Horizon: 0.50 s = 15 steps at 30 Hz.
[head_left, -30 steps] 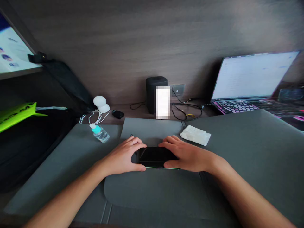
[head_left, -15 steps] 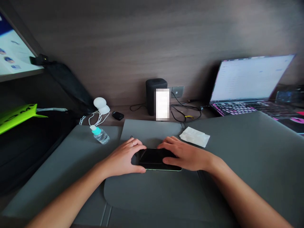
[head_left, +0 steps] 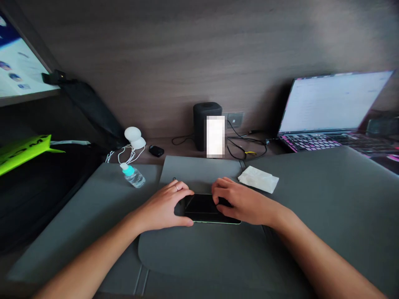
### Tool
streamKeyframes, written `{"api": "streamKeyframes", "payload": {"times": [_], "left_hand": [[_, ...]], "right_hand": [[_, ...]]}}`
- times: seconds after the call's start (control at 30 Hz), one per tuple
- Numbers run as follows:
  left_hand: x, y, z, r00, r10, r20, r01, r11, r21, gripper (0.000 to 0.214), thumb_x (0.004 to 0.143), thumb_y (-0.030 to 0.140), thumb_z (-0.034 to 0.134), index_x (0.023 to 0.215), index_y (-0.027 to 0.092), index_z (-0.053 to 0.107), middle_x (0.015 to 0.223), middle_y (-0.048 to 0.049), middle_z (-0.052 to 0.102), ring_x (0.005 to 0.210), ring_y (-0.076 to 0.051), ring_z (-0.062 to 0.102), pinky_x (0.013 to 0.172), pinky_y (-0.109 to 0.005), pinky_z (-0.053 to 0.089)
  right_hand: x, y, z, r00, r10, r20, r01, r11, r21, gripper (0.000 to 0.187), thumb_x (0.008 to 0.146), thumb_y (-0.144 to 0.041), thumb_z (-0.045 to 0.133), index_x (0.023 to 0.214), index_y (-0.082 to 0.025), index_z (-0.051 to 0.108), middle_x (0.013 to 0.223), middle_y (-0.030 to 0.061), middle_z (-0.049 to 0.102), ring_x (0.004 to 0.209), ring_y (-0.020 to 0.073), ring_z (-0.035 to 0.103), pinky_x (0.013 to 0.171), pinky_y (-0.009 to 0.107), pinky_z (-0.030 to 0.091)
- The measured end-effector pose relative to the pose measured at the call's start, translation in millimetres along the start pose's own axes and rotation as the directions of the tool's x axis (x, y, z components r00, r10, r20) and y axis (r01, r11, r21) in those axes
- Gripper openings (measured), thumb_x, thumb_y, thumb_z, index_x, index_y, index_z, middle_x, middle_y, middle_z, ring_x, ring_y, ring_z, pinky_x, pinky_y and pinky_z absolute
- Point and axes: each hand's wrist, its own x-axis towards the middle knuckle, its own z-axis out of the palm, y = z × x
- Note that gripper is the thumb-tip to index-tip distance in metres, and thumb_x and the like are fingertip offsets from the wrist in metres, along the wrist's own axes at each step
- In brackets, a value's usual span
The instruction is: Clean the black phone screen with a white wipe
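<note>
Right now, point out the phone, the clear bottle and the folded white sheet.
Phone (head_left: 199, 206): head view, on its dark screen.
Clear bottle (head_left: 136, 178): head view, on its transparent body.
Folded white sheet (head_left: 258, 180): head view, mid top face.

On the near side the grey mat (head_left: 202, 249) lies open up to the phone (head_left: 201, 208); behind, the speaker (head_left: 199, 131) and cables (head_left: 249, 153) (a loose tangle) block passage; leftward a bottle (head_left: 135, 178) obstructs, rightward a tissue (head_left: 258, 179).
</note>
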Motion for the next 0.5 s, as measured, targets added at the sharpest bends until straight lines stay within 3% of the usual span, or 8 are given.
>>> {"api": "streamKeyframes", "payload": {"times": [0.37,0.5], "left_hand": [[1.5,-1.1,1.2,1.000,-0.013,0.014,0.013,1.000,0.007,0.063,0.073,0.045,0.078,0.128,0.028,0.054,0.122,-0.0040,0.057,0.118,-0.028,0.050,0.101,-0.043,0.044],[1.6,-0.9,1.0,1.000,-0.014,0.028,0.014,1.000,0.006,0.062,0.073,0.045,0.078,0.128,0.028,0.054,0.122,-0.0041,0.057,0.118,-0.028,0.050,0.101,-0.043,0.044]], "right_hand": [[3.0,-1.5,8.2,0.990,-0.084,-0.109,0.086,0.996,0.014,0.013,0.093,-0.013,0.054,0.087,-0.018,0.064,0.115,0.0082,0.056,0.105,0.0194,0.055,0.093,0.034,0.045],[4.8,-4.3,10.1,0.993,-0.083,-0.080,0.083,0.996,-0.012,0.014,0.092,-0.011,0.053,0.084,-0.017,0.064,0.113,0.0080,0.058,0.101,0.0186,0.058,0.091,0.034,0.046]]}}
